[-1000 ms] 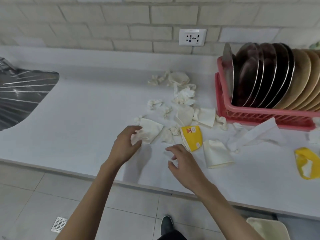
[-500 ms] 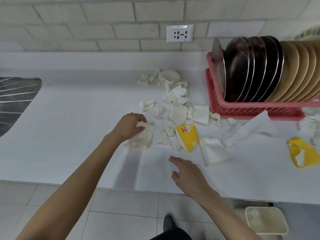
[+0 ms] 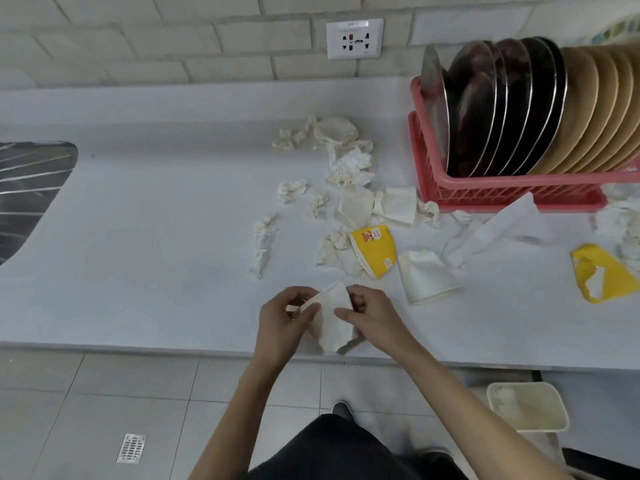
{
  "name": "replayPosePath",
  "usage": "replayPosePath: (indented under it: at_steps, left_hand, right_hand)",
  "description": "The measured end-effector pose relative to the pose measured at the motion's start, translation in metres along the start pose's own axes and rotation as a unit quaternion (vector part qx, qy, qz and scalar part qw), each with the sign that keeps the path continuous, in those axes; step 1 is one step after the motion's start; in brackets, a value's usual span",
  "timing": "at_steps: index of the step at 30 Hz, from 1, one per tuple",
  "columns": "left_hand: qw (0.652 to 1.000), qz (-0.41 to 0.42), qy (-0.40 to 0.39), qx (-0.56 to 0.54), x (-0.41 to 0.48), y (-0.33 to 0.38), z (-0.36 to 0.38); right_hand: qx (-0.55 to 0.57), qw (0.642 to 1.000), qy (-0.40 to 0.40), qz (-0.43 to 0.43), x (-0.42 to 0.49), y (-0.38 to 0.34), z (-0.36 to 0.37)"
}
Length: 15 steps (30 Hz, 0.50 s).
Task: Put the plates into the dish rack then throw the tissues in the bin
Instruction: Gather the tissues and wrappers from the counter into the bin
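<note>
Both hands hold one white tissue [image 3: 330,318] just above the counter's front edge. My left hand [image 3: 285,322] pinches its left edge and my right hand [image 3: 372,320] pinches its right side. Several crumpled tissues [image 3: 348,166] lie scattered on the white counter [image 3: 156,237] beyond my hands. The pink dish rack [image 3: 485,192] at the back right holds a row of upright dark and tan plates [image 3: 512,109]. A cream bin [image 3: 528,405] stands on the floor below the counter, to the right of my right arm.
Crushed paper cups lie among the tissues: a yellow cup [image 3: 374,249], a white cup [image 3: 424,277] and a torn yellow cup [image 3: 604,273]. A steel sink [image 3: 24,188] is at the far left. A wall socket [image 3: 354,39] sits above. A floor drain [image 3: 131,448] lies lower left.
My left hand lifted a tissue off the counter and brought it toward me. My right hand came in and took hold of its other side. The view tilted downward.
</note>
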State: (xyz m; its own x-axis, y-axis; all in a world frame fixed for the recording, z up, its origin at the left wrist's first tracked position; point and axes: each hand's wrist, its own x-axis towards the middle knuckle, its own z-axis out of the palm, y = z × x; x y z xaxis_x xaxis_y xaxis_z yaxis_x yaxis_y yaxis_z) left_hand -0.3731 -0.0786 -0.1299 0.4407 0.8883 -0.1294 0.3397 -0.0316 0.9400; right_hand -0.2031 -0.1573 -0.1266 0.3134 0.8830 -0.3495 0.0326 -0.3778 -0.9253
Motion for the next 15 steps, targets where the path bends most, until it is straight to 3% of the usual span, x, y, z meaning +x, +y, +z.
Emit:
replayPosePath:
  at_steps: [4,10,12,15]
  left_hand:
    - [0.99,-0.069,0.107,-0.062,-0.004,-0.019,0.009]
    - [0.992,-0.074,0.077,-0.068,0.007,-0.02,-0.002]
    - [0.993,-0.036,0.108,-0.016,0.013,-0.017,-0.014]
    - [0.975,0.049,0.161,0.147,0.034,-0.013,-0.038]
  right_hand:
    - [0.031,0.999,0.012,0.029,0.005,0.007,-0.006]
    - [0.061,0.998,0.002,0.03,0.009,0.018,-0.007]
    - [0.073,0.997,0.004,0.029,0.01,0.018,-0.008]
    - [0.084,0.996,0.005,0.023,0.008,0.02,-0.007]
